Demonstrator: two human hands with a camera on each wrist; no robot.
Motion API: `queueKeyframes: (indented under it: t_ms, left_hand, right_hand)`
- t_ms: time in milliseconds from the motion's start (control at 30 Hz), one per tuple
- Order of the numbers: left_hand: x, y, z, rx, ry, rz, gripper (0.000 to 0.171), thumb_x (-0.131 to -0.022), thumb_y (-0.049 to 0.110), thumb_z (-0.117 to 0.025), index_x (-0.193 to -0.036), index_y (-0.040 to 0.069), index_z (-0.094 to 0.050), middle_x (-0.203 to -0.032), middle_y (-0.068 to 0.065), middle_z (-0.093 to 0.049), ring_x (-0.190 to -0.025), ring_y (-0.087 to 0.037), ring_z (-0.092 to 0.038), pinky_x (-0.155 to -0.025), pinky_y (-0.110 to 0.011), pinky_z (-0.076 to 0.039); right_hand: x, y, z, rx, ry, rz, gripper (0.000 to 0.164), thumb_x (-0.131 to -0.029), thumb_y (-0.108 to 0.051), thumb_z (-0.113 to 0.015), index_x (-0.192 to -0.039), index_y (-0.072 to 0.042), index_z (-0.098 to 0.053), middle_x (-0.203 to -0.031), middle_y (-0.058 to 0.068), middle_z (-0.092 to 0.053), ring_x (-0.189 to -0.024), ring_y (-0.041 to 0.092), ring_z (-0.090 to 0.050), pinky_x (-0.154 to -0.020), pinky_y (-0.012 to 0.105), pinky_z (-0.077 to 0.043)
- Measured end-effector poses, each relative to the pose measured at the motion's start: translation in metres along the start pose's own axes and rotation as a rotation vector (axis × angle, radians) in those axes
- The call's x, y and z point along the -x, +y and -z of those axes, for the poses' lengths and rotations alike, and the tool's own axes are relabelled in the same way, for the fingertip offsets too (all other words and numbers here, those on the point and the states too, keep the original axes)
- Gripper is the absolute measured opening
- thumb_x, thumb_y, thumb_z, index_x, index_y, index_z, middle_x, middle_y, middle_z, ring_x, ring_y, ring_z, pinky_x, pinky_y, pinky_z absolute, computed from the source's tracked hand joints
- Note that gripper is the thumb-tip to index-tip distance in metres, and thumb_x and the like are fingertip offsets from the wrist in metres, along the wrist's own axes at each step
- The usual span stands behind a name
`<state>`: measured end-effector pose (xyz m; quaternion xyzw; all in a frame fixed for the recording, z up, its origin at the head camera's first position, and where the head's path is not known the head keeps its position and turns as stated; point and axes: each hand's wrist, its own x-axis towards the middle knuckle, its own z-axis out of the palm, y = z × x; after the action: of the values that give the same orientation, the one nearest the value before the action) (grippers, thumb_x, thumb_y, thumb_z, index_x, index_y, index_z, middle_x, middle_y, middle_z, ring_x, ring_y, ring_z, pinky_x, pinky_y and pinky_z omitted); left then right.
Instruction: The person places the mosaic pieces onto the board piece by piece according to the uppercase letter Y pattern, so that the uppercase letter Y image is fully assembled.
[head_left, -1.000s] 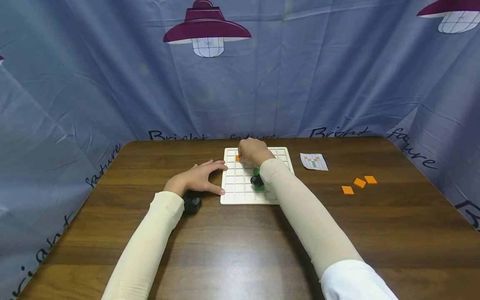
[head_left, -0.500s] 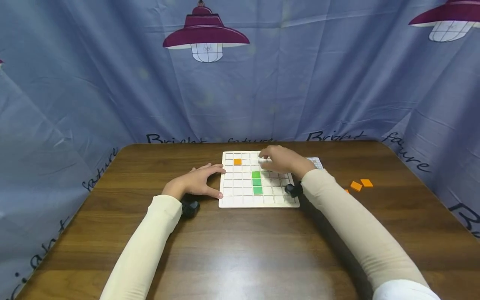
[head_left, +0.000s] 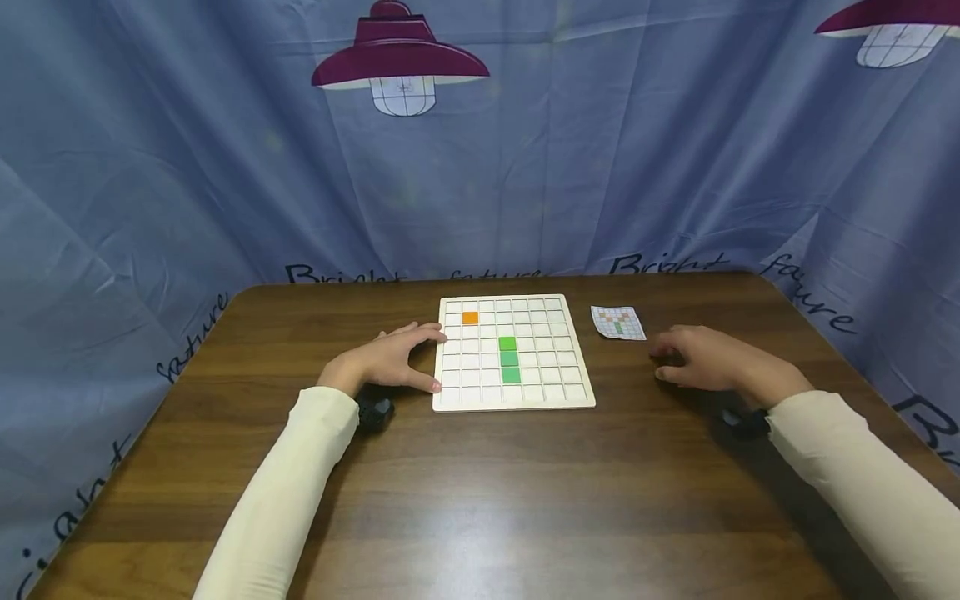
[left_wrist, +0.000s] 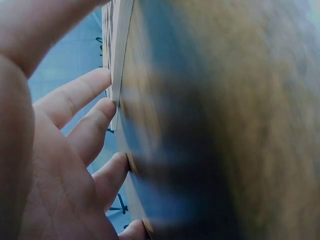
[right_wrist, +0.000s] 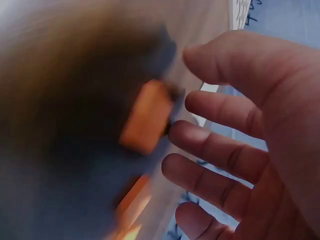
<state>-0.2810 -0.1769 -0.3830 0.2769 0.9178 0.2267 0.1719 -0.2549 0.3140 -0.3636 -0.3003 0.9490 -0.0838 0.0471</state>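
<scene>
A white grid board (head_left: 472, 392) lies on the table, with one orange tile (head_left: 470, 317) in its upper left and a column of three green tiles (head_left: 509, 358) near the middle. My left hand (head_left: 382, 360) rests at the board's left edge, thumb and fingertips on that edge; the left wrist view has the fingertips (left_wrist: 107, 107) along its side. My right hand (head_left: 701, 358) hovers over the right part of the table, fingers relaxed and holding nothing. In the right wrist view, loose orange tiles (right_wrist: 147, 117) lie close to its fingertips; the head view has them hidden under the hand.
A small paper card (head_left: 617, 322) printed with a coloured grid pattern lies between the board and my right hand. Behind the brown wooden table (head_left: 480, 483) hangs a blue curtain (head_left: 525, 167) with lamp prints and lettering.
My right hand has left the upper part of the board and moved right, over the loose orange tiles. The board's tiles and the card have come into view. My left hand stays at the board's edge.
</scene>
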Motion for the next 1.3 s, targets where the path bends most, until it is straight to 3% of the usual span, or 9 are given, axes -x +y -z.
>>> queueKeyframes:
  t_ms: [133,300,667,867,1067,1300]
  left_hand:
    - [0.0,0.001,0.001,-0.007,0.005,0.0,0.087,-0.083,0.05,-0.081,-0.153,0.017,-0.043,-0.166,-0.003,-0.023,-0.153,-0.034,-0.007,-0.111,-0.074,-0.003]
    - [0.0,0.0,0.0,0.0,0.001,-0.004,0.086,-0.083,0.049,-0.082,-0.153,0.017,-0.043,-0.166,-0.004,-0.024,-0.153,-0.034,-0.006,-0.111,-0.074,-0.002]
    - [0.0,0.0,0.0,0.0,-0.005,-0.001,0.087,-0.084,0.05,-0.081,-0.154,0.017,-0.042,-0.166,-0.004,-0.022,-0.153,-0.034,-0.005,-0.111,-0.074,-0.002]
    - [0.001,0.002,0.001,0.002,-0.001,0.0,0.087,-0.084,0.049,-0.081,-0.154,0.017,-0.042,-0.166,-0.005,-0.022,-0.153,-0.034,-0.006,-0.111,-0.074,-0.002]
    - [0.001,0.001,0.001,-0.001,-0.003,0.001,0.086,-0.084,0.049,-0.081,-0.154,0.017,-0.042,-0.166,-0.004,-0.022,-0.153,-0.034,-0.005,-0.111,-0.074,-0.002]
    - [-0.001,0.002,0.0,-0.004,-0.006,-0.003,0.085,-0.084,0.048,-0.081,-0.153,0.018,-0.043,-0.166,-0.005,-0.022,-0.153,-0.034,-0.005,-0.111,-0.074,-0.002]
  right_hand:
    - [0.027,0.007,-0.004,0.042,0.027,-0.004,0.025,-0.084,-0.015,-0.083,-0.104,-0.005,-0.072,-0.096,0.001,-0.062,-0.086,0.022,-0.063,-0.077,0.05,-0.052]
    - [0.044,0.008,-0.012,0.049,0.082,0.018,0.022,-0.08,-0.006,-0.083,-0.099,-0.006,-0.072,-0.094,-0.002,-0.062,-0.084,0.019,-0.063,-0.076,0.048,-0.054]
    - [0.04,0.007,-0.013,0.021,0.135,0.016,0.019,-0.08,-0.005,-0.081,-0.096,-0.007,-0.072,-0.092,-0.002,-0.062,-0.082,0.016,-0.063,-0.074,0.045,-0.054]
    - [0.003,-0.01,-0.007,-0.011,0.157,0.028,0.019,-0.083,-0.006,-0.08,-0.1,-0.006,-0.073,-0.094,0.0,-0.063,-0.082,0.017,-0.061,-0.074,0.044,-0.053]
    - [-0.058,-0.037,-0.004,-0.05,0.185,0.07,0.018,-0.085,-0.007,-0.077,-0.103,-0.007,-0.074,-0.095,0.003,-0.063,-0.082,0.019,-0.059,-0.072,0.04,-0.05]
    - [-0.126,-0.076,-0.006,-0.109,0.138,0.048,0.023,-0.091,-0.021,-0.077,-0.111,-0.009,-0.074,-0.105,0.005,-0.065,-0.091,0.022,-0.062,-0.079,0.042,-0.053]
